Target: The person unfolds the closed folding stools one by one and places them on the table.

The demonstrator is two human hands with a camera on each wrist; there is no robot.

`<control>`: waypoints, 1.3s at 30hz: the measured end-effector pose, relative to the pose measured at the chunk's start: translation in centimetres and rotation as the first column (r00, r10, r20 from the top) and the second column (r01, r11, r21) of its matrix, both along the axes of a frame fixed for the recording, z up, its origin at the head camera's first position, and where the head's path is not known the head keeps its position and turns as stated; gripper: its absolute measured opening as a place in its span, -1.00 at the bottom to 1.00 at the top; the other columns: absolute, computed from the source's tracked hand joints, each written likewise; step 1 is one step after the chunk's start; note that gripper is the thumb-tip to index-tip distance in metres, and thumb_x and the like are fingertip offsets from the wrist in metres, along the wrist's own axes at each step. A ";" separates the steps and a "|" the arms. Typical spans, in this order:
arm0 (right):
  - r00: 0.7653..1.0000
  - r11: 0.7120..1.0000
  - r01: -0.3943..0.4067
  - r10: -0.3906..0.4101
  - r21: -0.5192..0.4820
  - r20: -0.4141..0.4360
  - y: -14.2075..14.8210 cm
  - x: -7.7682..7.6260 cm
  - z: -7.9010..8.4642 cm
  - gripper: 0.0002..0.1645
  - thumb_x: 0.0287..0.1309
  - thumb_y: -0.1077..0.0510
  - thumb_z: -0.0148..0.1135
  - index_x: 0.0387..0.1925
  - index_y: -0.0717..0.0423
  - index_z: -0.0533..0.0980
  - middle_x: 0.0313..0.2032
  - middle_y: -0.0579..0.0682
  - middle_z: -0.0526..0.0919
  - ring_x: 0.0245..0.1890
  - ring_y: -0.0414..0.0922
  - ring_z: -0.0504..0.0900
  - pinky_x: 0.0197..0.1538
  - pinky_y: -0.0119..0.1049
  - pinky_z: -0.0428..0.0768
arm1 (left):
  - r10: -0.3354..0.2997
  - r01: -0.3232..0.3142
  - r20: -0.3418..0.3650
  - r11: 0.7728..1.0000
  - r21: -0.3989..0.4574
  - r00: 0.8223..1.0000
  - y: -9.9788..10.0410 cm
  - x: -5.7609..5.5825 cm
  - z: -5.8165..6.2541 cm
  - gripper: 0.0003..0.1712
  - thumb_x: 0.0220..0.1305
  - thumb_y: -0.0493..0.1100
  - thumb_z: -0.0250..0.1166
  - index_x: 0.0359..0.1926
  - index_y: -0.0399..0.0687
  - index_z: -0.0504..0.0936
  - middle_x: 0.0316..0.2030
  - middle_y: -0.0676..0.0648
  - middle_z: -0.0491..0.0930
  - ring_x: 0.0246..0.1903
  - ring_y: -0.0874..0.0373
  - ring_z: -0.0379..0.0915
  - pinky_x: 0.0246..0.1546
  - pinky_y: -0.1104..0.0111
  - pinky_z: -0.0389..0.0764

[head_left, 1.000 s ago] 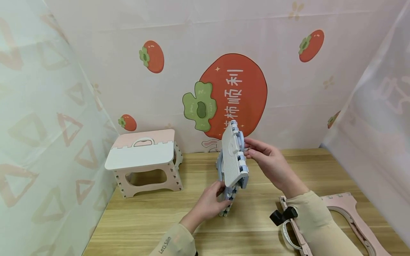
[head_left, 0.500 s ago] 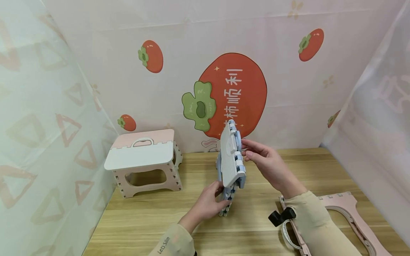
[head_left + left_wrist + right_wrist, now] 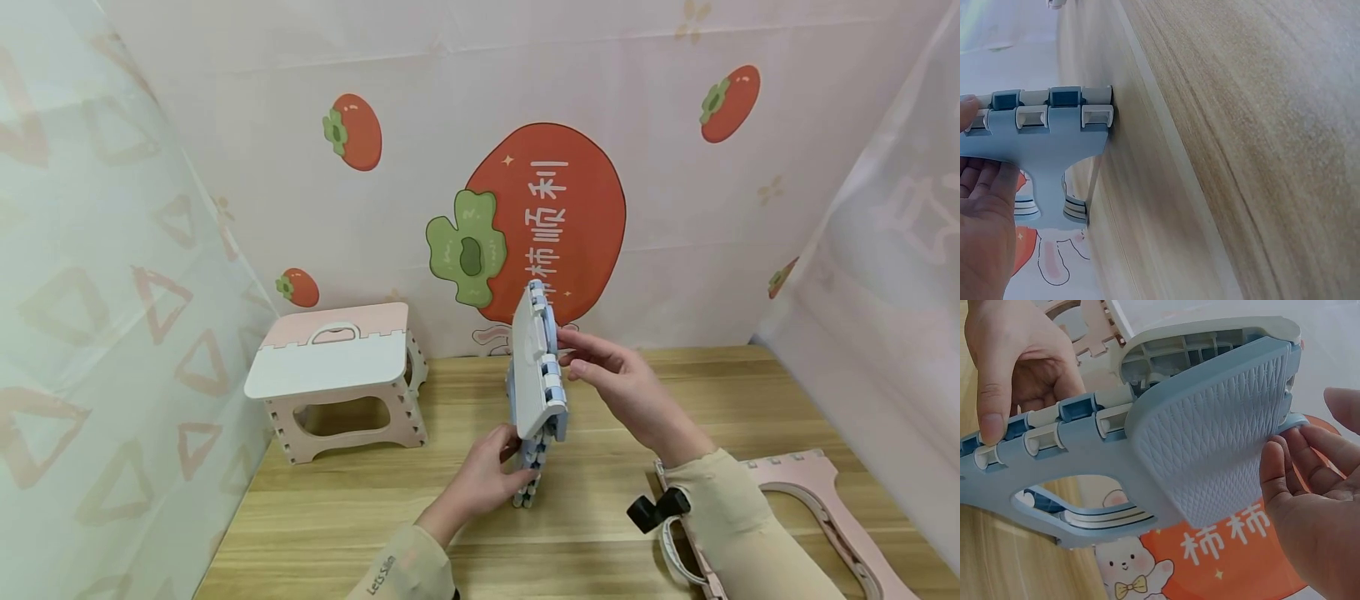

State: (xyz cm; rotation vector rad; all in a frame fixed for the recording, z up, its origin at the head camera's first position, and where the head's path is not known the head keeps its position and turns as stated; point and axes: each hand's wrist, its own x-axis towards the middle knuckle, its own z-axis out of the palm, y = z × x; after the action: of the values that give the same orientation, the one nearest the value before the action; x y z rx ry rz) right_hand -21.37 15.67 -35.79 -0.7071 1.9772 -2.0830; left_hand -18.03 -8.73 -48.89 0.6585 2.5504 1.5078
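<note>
Your left hand (image 3: 486, 477) grips the legs of the blue-and-white stool (image 3: 528, 371), thumb on the hinge row (image 3: 1079, 409); your right hand (image 3: 622, 383) has its fingers curled at the blue handle (image 3: 1292, 422). That stool stands on the worktop (image 3: 600, 533), its two seat panels (image 3: 1222, 425) folded nearly together. If the hinged parts swing, your left thumb could get nipped. On so narrow a footing, it might tip should you tug sideways or slacken the left grip. Your right sleeve (image 3: 742, 517) passes over the folded pink stool (image 3: 810, 473), to its right and nearer you, and could drag it. You have three stools: the held one, the folded one, and one set-up pink-and-white stool (image 3: 330, 371) to its left; also five printed persimmons (image 3: 596, 183) behind it.
</note>
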 end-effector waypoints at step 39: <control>0.994 0.987 0.077 -0.087 0.144 0.060 0.2 1.1 -6.6 -0.44 0.40 0.24 0.23 0.37 0.22 0.39 0.29 0.34 0.48 0.28 0.23 0.48 0.18 -0.33 0.62 | 0.055 -0.059 0.062 0.996 0.059 0.997 -0.4 0.3 -0.4 -0.36 0.24 -0.21 0.47 0.30 -0.14 0.46 0.24 -0.18 0.53 0.27 -0.16 0.48 0.27 0.15 0.54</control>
State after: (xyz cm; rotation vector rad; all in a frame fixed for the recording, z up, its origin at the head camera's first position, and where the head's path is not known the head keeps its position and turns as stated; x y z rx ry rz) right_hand -20.26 15.87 -42.40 -0.5313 2.1251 -1.9584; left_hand -17.73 -9.17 -49.28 0.5424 2.5080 1.6042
